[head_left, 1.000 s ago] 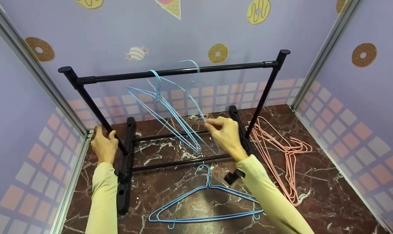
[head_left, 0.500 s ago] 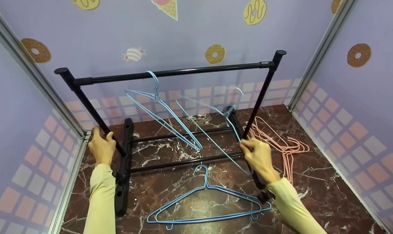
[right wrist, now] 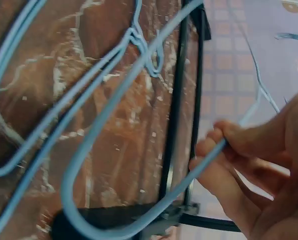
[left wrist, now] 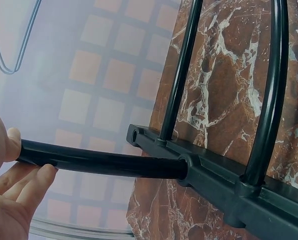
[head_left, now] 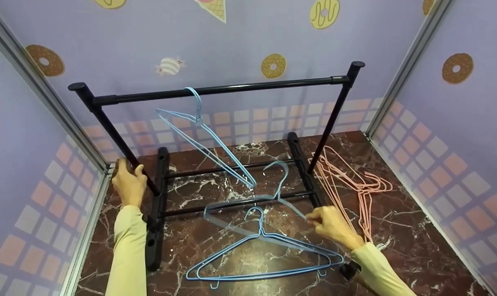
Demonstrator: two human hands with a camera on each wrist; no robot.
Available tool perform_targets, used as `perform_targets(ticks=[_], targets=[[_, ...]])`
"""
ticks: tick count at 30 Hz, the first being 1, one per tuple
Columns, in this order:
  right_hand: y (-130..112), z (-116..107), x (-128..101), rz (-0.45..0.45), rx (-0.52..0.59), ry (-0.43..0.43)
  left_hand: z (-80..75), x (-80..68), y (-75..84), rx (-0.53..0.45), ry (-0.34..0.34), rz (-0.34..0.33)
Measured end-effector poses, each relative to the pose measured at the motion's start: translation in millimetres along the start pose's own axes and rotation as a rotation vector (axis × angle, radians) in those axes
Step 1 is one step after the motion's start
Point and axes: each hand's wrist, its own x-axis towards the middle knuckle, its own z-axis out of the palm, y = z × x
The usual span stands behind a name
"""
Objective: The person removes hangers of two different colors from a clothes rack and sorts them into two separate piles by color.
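Note:
My right hand (head_left: 332,226) pinches one end of a light blue wire clothes hanger (head_left: 291,207), blurred by motion. This hanger is held above two blue hangers (head_left: 261,224) lying on the marble-patterned surface, and overlaps them in the head view. In the right wrist view, its wire (right wrist: 181,185) runs between thumb and fingers. My left hand (head_left: 129,183) grips the left upright post (left wrist: 99,159) of a black garment rack (head_left: 236,87), low near the foot. Light blue hangers (head_left: 198,107) hang together from the top bar, left of its middle; their exact number is unclear.
Several pink hangers (head_left: 365,189) lie in a pile right of the rack. Two lower rods (head_left: 232,205) join the rack's feet (head_left: 162,172). Patterned purple walls (head_left: 232,45) enclose the back and both sides.
The light blue hanger in my right hand has come away from the top bar, first swinging right, then down and toward me over the blue hangers. My left hand stays on the post.

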Motion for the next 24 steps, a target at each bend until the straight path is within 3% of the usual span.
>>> perform_targets(ticks=[3, 7, 14, 24], targets=[[1.8, 7.8, -4.5, -0.067, 0.016, -0.112, 0.0, 0.2, -0.2, 0.001, -0.003, 0.000], [3.3, 18.9, -9.7, -0.139, 0.013, -0.184, 0.1, 0.2, -0.6, -0.002, 0.001, 0.002], [4.2, 32.9, -13.3, -0.150, 0.049, -0.286, 1.0, -0.2, -1.3, 0.003, 0.010, 0.000], [7.9, 44.6, -16.9, -0.133, 0.019, -0.238, -0.2, -0.7, -1.0, 0.007, -0.005, -0.013]])
